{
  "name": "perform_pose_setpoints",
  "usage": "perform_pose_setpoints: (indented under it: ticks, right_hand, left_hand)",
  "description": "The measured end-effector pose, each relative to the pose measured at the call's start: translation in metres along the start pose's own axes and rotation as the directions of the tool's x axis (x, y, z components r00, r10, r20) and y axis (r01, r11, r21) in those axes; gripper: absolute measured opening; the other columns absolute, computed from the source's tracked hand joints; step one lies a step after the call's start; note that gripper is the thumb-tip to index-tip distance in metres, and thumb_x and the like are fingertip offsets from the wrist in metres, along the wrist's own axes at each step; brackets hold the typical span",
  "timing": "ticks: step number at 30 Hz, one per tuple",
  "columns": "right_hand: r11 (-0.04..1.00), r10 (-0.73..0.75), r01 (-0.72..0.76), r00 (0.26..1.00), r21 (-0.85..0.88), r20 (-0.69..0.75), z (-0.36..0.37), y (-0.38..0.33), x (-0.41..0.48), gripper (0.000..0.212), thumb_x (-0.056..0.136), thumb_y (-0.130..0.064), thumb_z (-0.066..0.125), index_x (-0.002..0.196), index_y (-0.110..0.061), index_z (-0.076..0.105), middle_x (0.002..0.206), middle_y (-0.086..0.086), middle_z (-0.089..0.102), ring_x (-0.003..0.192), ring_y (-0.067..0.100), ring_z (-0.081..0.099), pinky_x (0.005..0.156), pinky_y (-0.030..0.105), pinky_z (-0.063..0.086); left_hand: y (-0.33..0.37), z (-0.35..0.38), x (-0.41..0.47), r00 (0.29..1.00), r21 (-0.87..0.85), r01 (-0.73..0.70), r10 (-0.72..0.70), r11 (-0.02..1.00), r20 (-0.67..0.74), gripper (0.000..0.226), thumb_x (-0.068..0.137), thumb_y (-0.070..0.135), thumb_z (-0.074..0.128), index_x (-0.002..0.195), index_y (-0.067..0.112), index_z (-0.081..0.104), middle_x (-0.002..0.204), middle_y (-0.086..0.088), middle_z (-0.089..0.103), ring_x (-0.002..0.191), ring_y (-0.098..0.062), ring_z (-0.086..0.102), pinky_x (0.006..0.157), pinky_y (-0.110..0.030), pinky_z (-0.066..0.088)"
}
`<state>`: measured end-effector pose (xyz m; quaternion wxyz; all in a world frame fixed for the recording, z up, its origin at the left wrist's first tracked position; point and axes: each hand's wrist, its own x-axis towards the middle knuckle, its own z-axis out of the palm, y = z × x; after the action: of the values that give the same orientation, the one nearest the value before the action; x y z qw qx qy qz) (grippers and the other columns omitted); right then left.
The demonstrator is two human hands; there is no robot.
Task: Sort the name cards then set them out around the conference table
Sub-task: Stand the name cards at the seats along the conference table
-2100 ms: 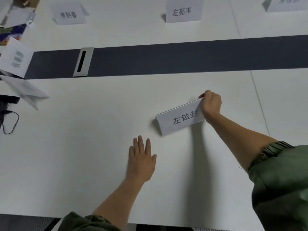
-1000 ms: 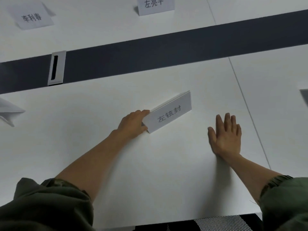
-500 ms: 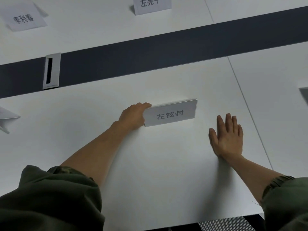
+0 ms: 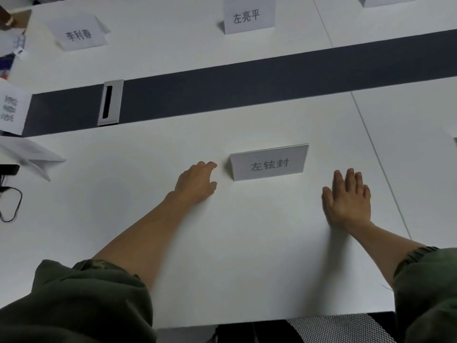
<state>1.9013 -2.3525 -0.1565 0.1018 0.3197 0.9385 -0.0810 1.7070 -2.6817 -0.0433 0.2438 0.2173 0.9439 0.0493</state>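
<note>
Nearest us, on the near side of the white folded name card printed 左铉封 (image 4: 269, 162), olive-green sleeves (image 4: 81, 305) frame the white desk (image 4: 235, 263). The right grip (image 4: 348, 199) lies flat on the desk just right of that card and nearer to us, its fingers straight, holding nothing. The left grip (image 4: 197, 181) rests just left of the card, loosely curled and empty, with a thin gap showing between its fingertips and the card's left end. The card stands upright on its fold with the print facing us. We judge this one placed.

Beyond the card runs a dark grey strip (image 4: 272, 78), with a silver cable slot (image 4: 110, 102) set in it off to the card's left. Farther beyond stand a white tent card 左亮平 (image 4: 249, 16) and, beyond and left, a white tent card 李利春 (image 4: 79, 33). Well left of our card, a white card turned sideways (image 4: 11, 107) and a folded white sheet (image 4: 29, 154) lie apart from the row. We judge that several places are set and those two pieces are not yet set out.
</note>
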Motion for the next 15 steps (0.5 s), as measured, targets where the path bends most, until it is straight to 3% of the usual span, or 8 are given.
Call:
perform_pose_setpoints:
  ticks: [3, 7, 15]
  right_hand:
    - [1.000, 0.009, -0.008, 0.998, -0.009, 0.061, -0.024, -0.021, -0.009, 0.041, 0.096, -0.034, 0.041, 0.129, -0.012, 0.047, 0.133, 0.018, 0.047, 0.126, 0.038, 0.040, 0.095, 0.047, 0.041]
    - [0.994, -0.105, 0.104, 0.987, 0.018, 0.121, -0.048, -0.071, -0.046, 0.042, 0.097, -0.034, 0.047, 0.137, -0.020, 0.048, 0.127, 0.010, 0.058, 0.114, 0.032, 0.057, 0.087, 0.040, 0.046]
    - [0.930, -0.357, 0.357, 0.934, 0.084, -0.010, -0.055, -0.223, -0.160, 0.039, 0.096, -0.036, 0.048, 0.132, -0.023, 0.055, 0.123, 0.001, 0.063, 0.106, 0.027, 0.063, 0.085, 0.034, 0.049]
  left_hand:
    - [-0.025, 0.005, -0.038, 0.995, -0.029, 0.088, -0.087, 0.996, 0.051, 0.044, 0.095, 0.028, 0.052, 0.138, 0.021, 0.047, 0.129, -0.005, 0.057, 0.120, -0.025, 0.052, 0.095, -0.035, 0.043]
    - [-0.059, 0.005, -0.095, 0.988, -0.058, 0.144, -0.140, 0.988, 0.064, 0.035, 0.094, 0.029, 0.052, 0.128, 0.019, 0.054, 0.118, -0.005, 0.063, 0.109, -0.024, 0.057, 0.086, -0.032, 0.043]
    - [-0.156, -0.006, -0.211, 0.983, -0.049, 0.170, -0.173, 0.984, -0.067, 0.034, 0.095, 0.030, 0.048, 0.128, 0.020, 0.053, 0.120, -0.006, 0.060, 0.110, -0.024, 0.056, 0.081, -0.030, 0.040]
